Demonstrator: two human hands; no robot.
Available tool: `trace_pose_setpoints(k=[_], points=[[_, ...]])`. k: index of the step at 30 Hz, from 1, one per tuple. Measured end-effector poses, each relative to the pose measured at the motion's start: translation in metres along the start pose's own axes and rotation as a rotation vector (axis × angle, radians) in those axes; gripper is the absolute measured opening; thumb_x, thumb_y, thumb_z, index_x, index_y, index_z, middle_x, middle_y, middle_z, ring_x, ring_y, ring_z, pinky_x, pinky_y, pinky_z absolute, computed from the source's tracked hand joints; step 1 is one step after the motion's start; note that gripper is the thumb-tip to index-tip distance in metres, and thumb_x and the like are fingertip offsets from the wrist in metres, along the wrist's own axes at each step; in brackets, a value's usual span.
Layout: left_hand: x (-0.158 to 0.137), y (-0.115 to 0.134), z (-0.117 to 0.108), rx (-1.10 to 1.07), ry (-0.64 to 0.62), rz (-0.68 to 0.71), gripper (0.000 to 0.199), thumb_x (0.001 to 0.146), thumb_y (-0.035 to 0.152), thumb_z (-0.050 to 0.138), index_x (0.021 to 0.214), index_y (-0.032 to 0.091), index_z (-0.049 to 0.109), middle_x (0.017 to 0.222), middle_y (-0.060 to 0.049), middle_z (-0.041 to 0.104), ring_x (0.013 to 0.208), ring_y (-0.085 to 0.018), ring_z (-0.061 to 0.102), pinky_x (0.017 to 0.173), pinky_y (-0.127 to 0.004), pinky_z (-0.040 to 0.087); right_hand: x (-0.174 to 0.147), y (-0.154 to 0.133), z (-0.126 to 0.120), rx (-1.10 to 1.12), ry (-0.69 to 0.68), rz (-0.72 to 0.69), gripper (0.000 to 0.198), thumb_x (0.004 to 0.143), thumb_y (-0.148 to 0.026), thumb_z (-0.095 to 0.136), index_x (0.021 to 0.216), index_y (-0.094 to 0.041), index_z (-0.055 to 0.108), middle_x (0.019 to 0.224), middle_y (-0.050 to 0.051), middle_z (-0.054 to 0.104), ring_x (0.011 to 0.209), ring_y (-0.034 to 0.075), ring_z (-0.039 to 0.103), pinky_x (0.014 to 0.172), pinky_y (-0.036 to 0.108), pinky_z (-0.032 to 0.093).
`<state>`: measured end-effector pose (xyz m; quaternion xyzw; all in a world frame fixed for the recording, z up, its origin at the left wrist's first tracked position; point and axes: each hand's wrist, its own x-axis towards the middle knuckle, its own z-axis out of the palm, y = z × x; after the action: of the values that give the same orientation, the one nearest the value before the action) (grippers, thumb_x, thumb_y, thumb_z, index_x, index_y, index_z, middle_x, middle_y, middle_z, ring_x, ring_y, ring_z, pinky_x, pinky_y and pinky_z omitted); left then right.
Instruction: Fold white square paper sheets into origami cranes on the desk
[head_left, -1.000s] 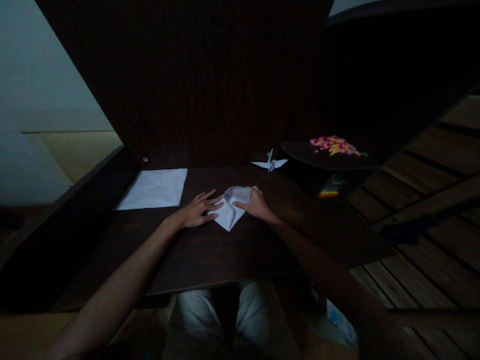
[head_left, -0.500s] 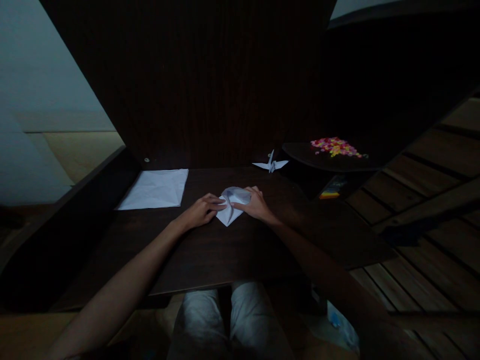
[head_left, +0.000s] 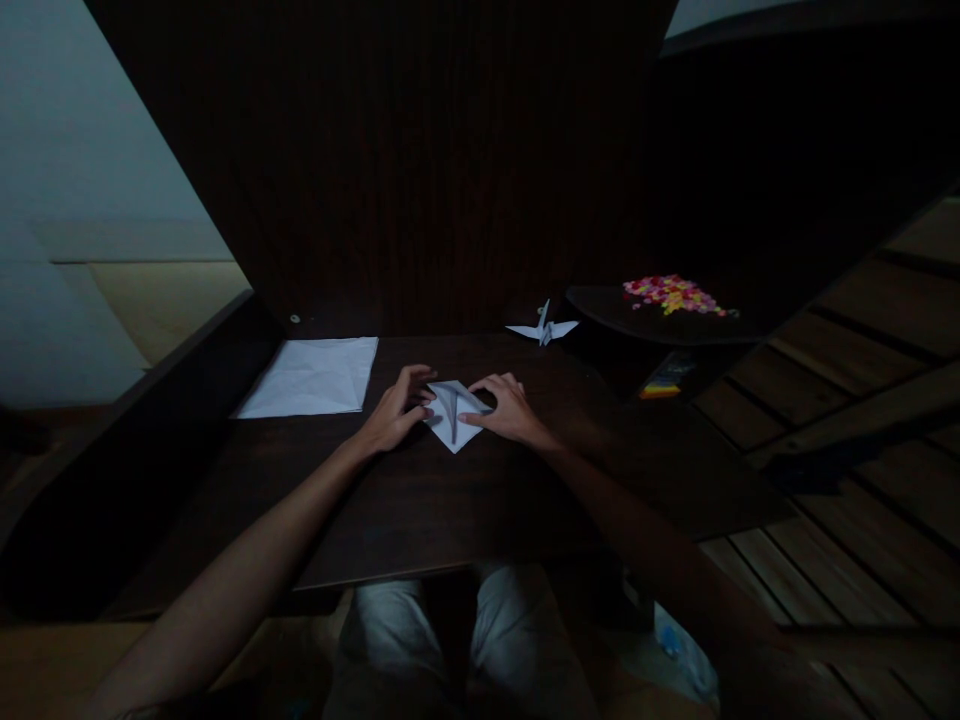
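A white sheet of paper (head_left: 450, 425), folded into a small diamond, lies on the dark desk with a raised flap along its middle. At its left corner is my left hand (head_left: 397, 410), fingers apart, the thumb touching or very close to the edge. My right hand (head_left: 510, 408) grips the paper's right side, thumb on top and fingertips along the upper right edge. Beyond the hands, a folded paper crane (head_left: 543, 328) with spread wings stands near the desk's back panel.
White paper sheets (head_left: 311, 378) lie flat at the left, beside the desk's side board (head_left: 150, 440). On a rounded shelf (head_left: 607, 308) at the right sits a heap of small pink, red and yellow pieces (head_left: 679, 294). A yellow-and-dark item (head_left: 664, 378) is under that shelf.
The paper's rounded, bulging upper part has been flattened into a pointed diamond. My left hand has drawn back slightly to the left and its fingers have spread. My right thumb stays on the paper.
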<state>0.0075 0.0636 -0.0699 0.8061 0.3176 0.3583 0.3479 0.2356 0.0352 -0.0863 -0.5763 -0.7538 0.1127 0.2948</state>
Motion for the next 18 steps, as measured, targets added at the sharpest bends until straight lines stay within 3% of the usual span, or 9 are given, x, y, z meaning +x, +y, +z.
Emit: trace_pose_setpoints(k=[2, 4, 10, 14, 18], points=[[0.0, 0.001, 0.0, 0.012, -0.021, 0.015, 0.068, 0.077, 0.031, 0.058, 0.137, 0.018, 0.029, 0.14, -0.017, 0.042, 0.103, -0.024, 0.059, 0.086, -0.042, 0.051, -0.001, -0.001, -0.002, -0.006, -0.029, -0.021, 0.047, 0.067, -0.05, 0.072, 0.107, -0.027, 0.062, 0.109, 0.006, 0.061, 0.105, 0.027, 0.045, 0.09, 0.043, 0.032], [0.0, 0.002, -0.001, 0.113, -0.055, 0.051, 0.073, 0.076, 0.033, 0.061, 0.14, 0.018, 0.03, 0.143, -0.016, 0.039, 0.111, -0.027, 0.055, 0.09, -0.042, 0.049, -0.001, -0.002, -0.003, -0.018, -0.061, -0.056, 0.053, 0.066, -0.049, 0.072, 0.112, -0.027, 0.06, 0.113, 0.007, 0.059, 0.107, 0.028, 0.045, 0.091, 0.045, 0.032], [0.001, -0.005, -0.007, 0.427, -0.245, 0.221, 0.053, 0.077, 0.028, 0.06, 0.128, 0.017, 0.052, 0.134, -0.011, 0.053, 0.124, -0.028, 0.045, 0.105, -0.049, 0.034, -0.003, 0.001, -0.006, -0.025, -0.175, -0.223, 0.064, 0.066, -0.044, 0.075, 0.123, -0.024, 0.057, 0.133, 0.009, 0.05, 0.121, 0.03, 0.04, 0.1, 0.049, 0.028], [0.003, -0.011, -0.011, 0.514, -0.36, 0.172, 0.044, 0.083, 0.036, 0.055, 0.122, 0.015, 0.06, 0.135, -0.011, 0.052, 0.131, -0.029, 0.037, 0.107, -0.049, 0.032, -0.003, 0.002, -0.006, 0.031, -0.28, -0.241, 0.056, 0.075, -0.052, 0.065, 0.125, -0.028, 0.056, 0.144, 0.007, 0.042, 0.132, 0.031, 0.033, 0.108, 0.053, 0.02], [0.005, -0.012, -0.006, 0.513, -0.33, 0.136, 0.045, 0.089, 0.048, 0.044, 0.117, 0.018, 0.063, 0.13, -0.01, 0.056, 0.126, -0.025, 0.046, 0.106, -0.046, 0.034, -0.002, 0.004, 0.0, 0.077, -0.216, -0.174, 0.045, 0.087, -0.047, 0.052, 0.128, -0.029, 0.053, 0.142, 0.005, 0.045, 0.134, 0.027, 0.033, 0.11, 0.052, 0.019]])
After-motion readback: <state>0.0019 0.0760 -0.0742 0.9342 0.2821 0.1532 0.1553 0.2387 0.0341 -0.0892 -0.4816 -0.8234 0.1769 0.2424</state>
